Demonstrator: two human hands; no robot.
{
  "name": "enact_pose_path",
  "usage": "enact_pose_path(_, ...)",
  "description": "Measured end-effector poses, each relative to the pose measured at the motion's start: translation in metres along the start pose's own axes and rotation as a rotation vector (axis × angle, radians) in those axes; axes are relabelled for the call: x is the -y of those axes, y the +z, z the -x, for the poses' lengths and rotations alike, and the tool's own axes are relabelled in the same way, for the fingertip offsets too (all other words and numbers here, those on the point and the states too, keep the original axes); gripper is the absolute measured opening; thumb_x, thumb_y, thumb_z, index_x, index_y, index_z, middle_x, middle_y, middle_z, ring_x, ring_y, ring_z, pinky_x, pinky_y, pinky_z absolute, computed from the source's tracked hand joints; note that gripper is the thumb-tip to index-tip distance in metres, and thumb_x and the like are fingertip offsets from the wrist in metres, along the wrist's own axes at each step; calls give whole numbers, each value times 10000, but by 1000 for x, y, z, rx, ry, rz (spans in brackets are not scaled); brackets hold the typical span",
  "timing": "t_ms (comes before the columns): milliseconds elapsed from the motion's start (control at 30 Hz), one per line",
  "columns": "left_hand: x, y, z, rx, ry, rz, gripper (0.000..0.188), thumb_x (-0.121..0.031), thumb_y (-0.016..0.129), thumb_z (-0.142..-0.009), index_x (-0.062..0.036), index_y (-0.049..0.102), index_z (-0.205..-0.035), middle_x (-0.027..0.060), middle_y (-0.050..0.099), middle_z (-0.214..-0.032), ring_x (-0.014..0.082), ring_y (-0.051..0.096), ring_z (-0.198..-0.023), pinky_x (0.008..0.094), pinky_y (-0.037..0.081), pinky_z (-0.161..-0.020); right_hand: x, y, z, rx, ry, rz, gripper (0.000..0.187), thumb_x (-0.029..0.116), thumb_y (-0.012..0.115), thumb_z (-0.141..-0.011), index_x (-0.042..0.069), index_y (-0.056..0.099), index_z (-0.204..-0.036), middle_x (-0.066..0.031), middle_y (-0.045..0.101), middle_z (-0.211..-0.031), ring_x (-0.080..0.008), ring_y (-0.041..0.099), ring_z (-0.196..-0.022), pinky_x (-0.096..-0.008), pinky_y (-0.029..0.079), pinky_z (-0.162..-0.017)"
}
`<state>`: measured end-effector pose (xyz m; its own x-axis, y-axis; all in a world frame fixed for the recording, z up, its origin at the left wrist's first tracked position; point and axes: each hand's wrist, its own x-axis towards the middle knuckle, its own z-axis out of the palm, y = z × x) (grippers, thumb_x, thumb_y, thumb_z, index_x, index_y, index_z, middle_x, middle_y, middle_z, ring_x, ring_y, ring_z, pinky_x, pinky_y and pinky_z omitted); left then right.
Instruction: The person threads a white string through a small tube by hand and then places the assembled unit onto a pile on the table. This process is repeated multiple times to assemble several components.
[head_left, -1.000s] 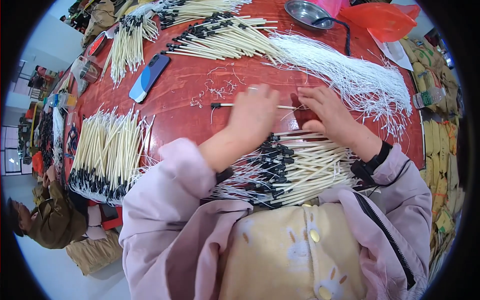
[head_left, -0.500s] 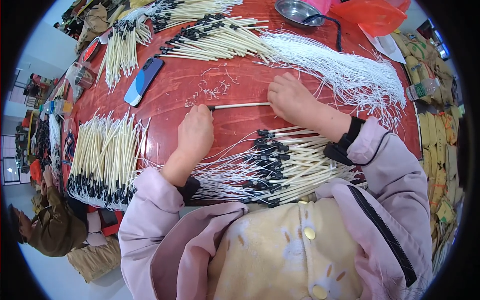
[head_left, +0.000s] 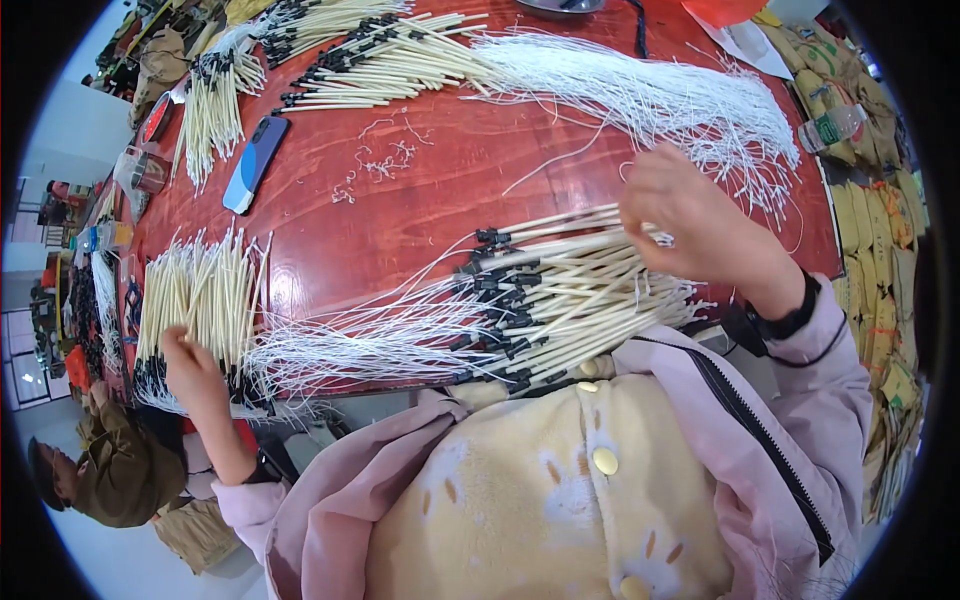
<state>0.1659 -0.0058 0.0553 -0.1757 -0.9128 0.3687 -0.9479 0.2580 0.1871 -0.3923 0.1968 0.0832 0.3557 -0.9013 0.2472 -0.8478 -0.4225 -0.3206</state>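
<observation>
My right hand (head_left: 672,215) is over the right-hand pile of cream sticks (head_left: 590,290), its fingers closed around the end of a stick (head_left: 565,250) with a black fitting at its far left end. That stick is smeared by motion and lies just over the pile. My left hand (head_left: 197,375) is at the left bundle of cream sticks (head_left: 195,290), next to their black lower ends. Its fingers are bent and a little apart, with nothing visible in them. White cords (head_left: 370,345) run left from the black fittings of the right-hand pile.
On the red table (head_left: 400,210) lie a phone (head_left: 255,165), cord scraps (head_left: 390,160), a spread of white cords (head_left: 650,90) and more black-ended sticks (head_left: 390,65). A metal bowl (head_left: 562,5) is at the far edge. Another person (head_left: 120,470) sits at left. Stacked sacks (head_left: 875,250) stand at right.
The stick held between both hands has moved right and toward me, over the pile, in my right hand. My left hand has let go of it and moved left to the other bundle.
</observation>
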Motion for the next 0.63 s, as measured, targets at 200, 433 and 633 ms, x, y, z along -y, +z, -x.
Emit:
enact_pose_path(200,-15,-12,31,182,-67,-76,276,-34,584,-934,-15,577,-1210,176,630,-924,327,618,-815,414,490,-745,15,-1,42,188,64,-90,195,89,762,-724,59,611,-844,-67,602,-895,-277,562,-890,-413,416,-863)
enact_pose_path(433,-222,33,-9,374,511,424,290,-178,739,-865,-13,685,-1097,191,680,-1084,377,641,-1050,444,501,-907,4,10,50,-1,143,-61,485,239,789,-789,17,639,-1192,-118,623,-1187,-327,553,-1079,-439,416,-961)
enact_pose_path(633,-346,152,-17,557,686,188,342,-264,767,-862,-49,664,-1107,181,656,-1118,430,608,-1086,477,516,-963,-9,13,32,-16,165,23,489,252,777,-806,27,634,-1216,-132,615,-1231,-324,547,-1121,-452,405,-1013)
